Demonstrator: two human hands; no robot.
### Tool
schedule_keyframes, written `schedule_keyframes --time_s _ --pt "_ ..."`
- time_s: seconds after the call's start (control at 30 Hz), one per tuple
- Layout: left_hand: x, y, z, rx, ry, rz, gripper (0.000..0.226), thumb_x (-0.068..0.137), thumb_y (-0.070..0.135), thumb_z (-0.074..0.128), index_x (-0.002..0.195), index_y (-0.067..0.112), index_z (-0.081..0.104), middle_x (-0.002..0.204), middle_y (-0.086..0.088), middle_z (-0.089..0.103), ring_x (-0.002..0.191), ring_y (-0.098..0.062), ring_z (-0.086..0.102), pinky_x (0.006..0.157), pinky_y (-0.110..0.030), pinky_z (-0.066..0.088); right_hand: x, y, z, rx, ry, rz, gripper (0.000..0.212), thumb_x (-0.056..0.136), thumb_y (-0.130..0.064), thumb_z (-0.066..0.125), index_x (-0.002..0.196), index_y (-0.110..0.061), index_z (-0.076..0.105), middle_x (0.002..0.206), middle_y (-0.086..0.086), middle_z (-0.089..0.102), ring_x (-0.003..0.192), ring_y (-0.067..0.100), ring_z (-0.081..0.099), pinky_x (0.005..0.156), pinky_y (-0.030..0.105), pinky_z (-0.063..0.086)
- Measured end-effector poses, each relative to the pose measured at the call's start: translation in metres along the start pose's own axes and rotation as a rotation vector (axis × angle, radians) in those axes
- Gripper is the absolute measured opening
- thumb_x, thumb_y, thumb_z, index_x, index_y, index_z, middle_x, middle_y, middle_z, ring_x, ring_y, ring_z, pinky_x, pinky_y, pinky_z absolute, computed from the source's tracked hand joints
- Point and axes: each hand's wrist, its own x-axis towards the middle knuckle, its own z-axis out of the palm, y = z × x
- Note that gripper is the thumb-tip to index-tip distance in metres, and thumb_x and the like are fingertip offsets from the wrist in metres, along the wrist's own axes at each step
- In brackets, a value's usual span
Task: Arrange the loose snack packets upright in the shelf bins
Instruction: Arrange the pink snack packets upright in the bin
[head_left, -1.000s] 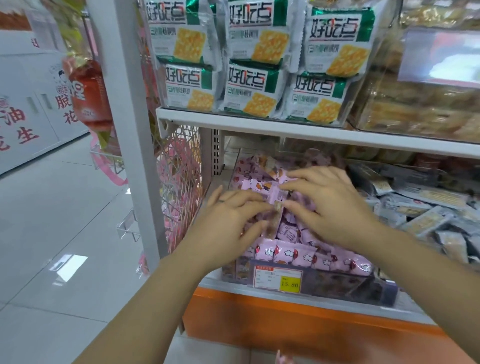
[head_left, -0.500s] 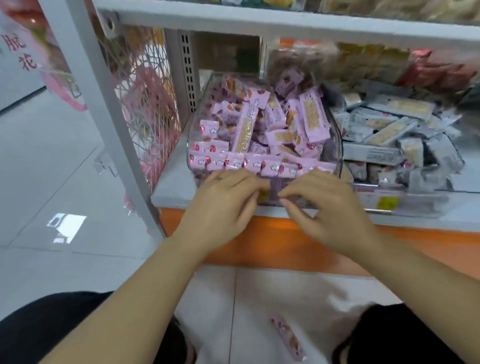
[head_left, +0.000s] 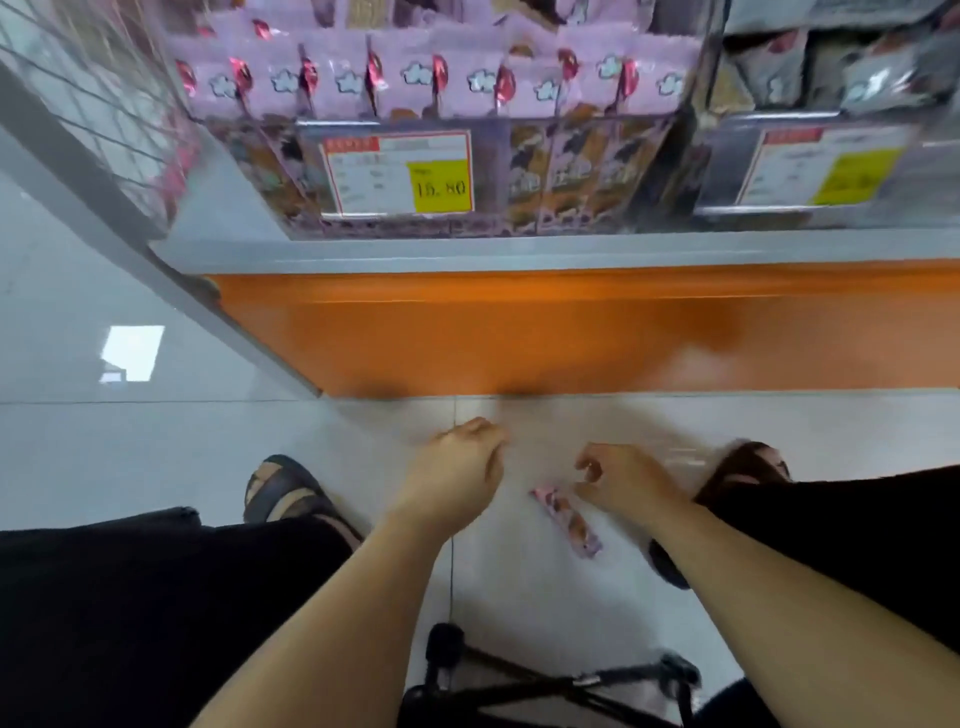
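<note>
Both hands are hanging loosely curled and empty at lower centre, the right hand (head_left: 623, 480) nearer than the left hand (head_left: 457, 467) to the pink packet (head_left: 567, 521) lying on the floor (head_left: 130, 457) just lower-left of it, long axis slanting upper left to lower right, well below the shelf bin (head_left: 571, 120).

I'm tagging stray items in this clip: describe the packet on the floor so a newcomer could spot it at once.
Below the orange shelf base, on the white floor tiles between the person's feet, lies one pink snack packet just beside the right hand. Unlike the pink packets standing upright in the clear bin above, it lies flat and alone.
</note>
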Motion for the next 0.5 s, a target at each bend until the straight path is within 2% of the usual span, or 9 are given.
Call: schedule_keyframes --time_s 0.1,0.17,0.27,0.37,0.43,0.5 --pt "0.004 -0.008 0.014 0.0 -0.073 -0.046 0.033 0.096 0.018 0.041 0.122 0.021 0.061 0.123 0.001 0.06 0.106 -0.023 0.059 0.089 -0.031 0.044 0.016 0.011 0.027 -0.028 -0.153 0.127 0.042 0.083 -0.038 0.066 0.117 -0.016 0.055 0.115 0.006 0.06 0.099 0.023 0.059 0.084 0.032 0.049" --pt "0.007 -0.011 0.018 -0.015 -0.06 -0.072 0.032 0.096 0.014 0.044 0.122 0.022 0.061 0.125 0.003 0.059 0.106 -0.019 0.058 0.089 -0.03 0.043 0.024 0.01 0.04 -0.06 -0.202 0.168 0.046 0.083 -0.036 0.064 0.119 -0.011 0.053 0.114 0.011 0.06 0.098 0.028 0.061 0.084 0.036 0.052" --pt "0.009 -0.014 0.024 -0.035 -0.074 -0.099 0.031 0.096 0.015 0.046 0.121 0.023 0.062 0.124 0.006 0.059 0.104 -0.017 0.059 0.09 -0.029 0.045 0.03 0.008 0.058 -0.101 -0.224 0.18 0.038 0.08 -0.032 0.062 0.111 -0.012 0.052 0.104 0.011 0.064 0.088 0.029 0.065 0.074 0.033 0.053" --pt "0.008 -0.017 0.028 -0.058 -0.087 -0.106 0.03 0.095 0.014 0.047 0.12 0.022 0.063 0.12 0.004 0.061 0.098 -0.017 0.062 0.086 -0.03 0.047 0.034 0.007 0.069 -0.15 -0.203 0.181 0.024 0.085 -0.031 0.056 0.104 -0.015 0.058 0.102 0.009 0.066 0.09 0.028 0.066 0.071 0.028 0.047" --pt "0.01 -0.017 0.029 -0.065 -0.091 -0.111 0.03 0.095 0.014 0.048 0.119 0.021 0.063 0.118 0.004 0.062 0.097 -0.017 0.062 0.085 -0.03 0.048 0.037 0.008 0.069 -0.134 -0.197 0.187 0.014 0.087 -0.029 0.053 0.087 -0.017 0.059 0.096 0.01 0.068 0.086 0.028 0.067 0.071 0.028 0.05" --pt "0.012 -0.017 0.029 -0.068 -0.107 -0.123 0.03 0.094 0.014 0.047 0.12 0.022 0.062 0.118 0.004 0.062 0.097 -0.016 0.062 0.085 -0.031 0.049 0.037 0.007 0.062 -0.114 -0.195 0.178 0.014 0.084 -0.03 0.056 0.075 -0.019 0.055 0.081 0.007 0.067 0.075 0.025 0.067 0.061 0.024 0.047"
